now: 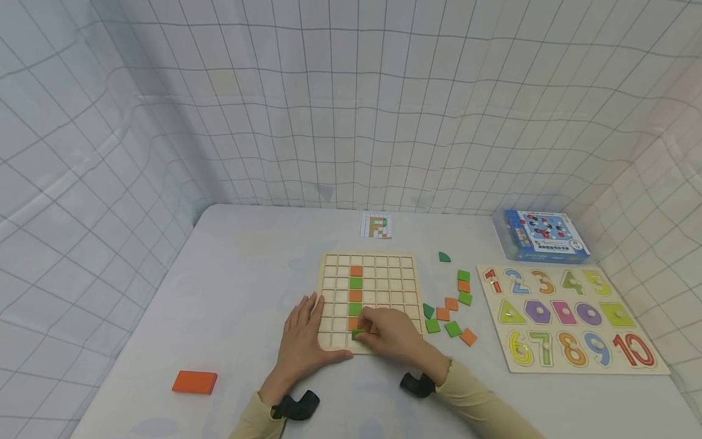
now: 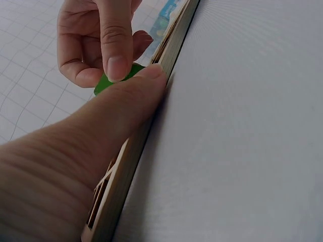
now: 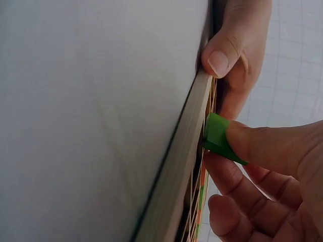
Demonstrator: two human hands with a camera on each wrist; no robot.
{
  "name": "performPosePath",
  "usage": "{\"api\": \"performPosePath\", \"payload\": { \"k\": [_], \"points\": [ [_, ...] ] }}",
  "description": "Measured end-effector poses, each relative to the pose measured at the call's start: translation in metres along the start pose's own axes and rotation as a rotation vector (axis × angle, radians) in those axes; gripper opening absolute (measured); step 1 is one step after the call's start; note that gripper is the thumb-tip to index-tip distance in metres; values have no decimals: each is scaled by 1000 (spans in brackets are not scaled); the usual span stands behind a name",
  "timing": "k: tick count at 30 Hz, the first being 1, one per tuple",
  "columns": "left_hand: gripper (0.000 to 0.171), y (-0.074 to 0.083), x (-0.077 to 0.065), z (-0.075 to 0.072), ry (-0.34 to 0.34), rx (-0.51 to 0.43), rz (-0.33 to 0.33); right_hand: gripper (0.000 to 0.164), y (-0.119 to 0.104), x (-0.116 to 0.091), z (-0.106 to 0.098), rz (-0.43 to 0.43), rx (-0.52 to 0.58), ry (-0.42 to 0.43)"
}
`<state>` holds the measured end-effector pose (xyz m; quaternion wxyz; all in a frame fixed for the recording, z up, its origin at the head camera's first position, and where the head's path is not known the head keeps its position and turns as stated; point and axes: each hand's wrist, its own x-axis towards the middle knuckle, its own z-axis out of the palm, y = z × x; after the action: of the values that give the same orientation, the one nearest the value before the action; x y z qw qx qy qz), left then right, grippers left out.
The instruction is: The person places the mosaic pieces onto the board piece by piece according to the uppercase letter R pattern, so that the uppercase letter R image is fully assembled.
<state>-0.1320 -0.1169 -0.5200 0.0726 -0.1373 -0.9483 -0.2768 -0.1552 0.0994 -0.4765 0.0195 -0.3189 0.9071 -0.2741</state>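
Note:
A wooden grid board (image 1: 403, 268) lies in the middle of the table. My left hand (image 1: 300, 341) rests along its left side with straight fingers, and the thumb (image 2: 136, 93) lies against the near edge. Over the lowest row, my right hand (image 1: 393, 332) pinches a green square tile (image 3: 218, 132) between thumb and fingers. The tile is tilted at its cell, partly covered by the fingertips. Above it, a single column of orange and green tiles fills the third column of the board, with an orange tile (image 1: 356, 271) at its top.
Several loose green and orange tiles (image 1: 453, 329) lie right of the board. Behind it is a small pattern card (image 1: 376, 225). A number-and-shape puzzle board (image 1: 573, 323) and a blue box (image 1: 548, 235) stand at the right. An orange block (image 1: 194, 382) sits front left.

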Motion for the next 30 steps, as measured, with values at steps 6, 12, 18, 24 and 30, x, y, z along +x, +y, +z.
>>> {"api": "performPosePath", "payload": {
  "k": [6,12,18,24,30],
  "points": [
    [123,-1,0,1,-5,9,2,16,-4,2,5,5,-14,-13],
    [123,-1,0,2,3,-3,8,17,-5,3,7,34,-26,-20],
    [123,0,0,1,3,0,5,16,-7,1,6,74,0,-40],
    [123,-1,0,2,7,4,12,15,-7,0,7,56,-19,-20],
    [123,0,0,0,8,2,8,11,-7,1,8,36,-67,7]
  ]
}}
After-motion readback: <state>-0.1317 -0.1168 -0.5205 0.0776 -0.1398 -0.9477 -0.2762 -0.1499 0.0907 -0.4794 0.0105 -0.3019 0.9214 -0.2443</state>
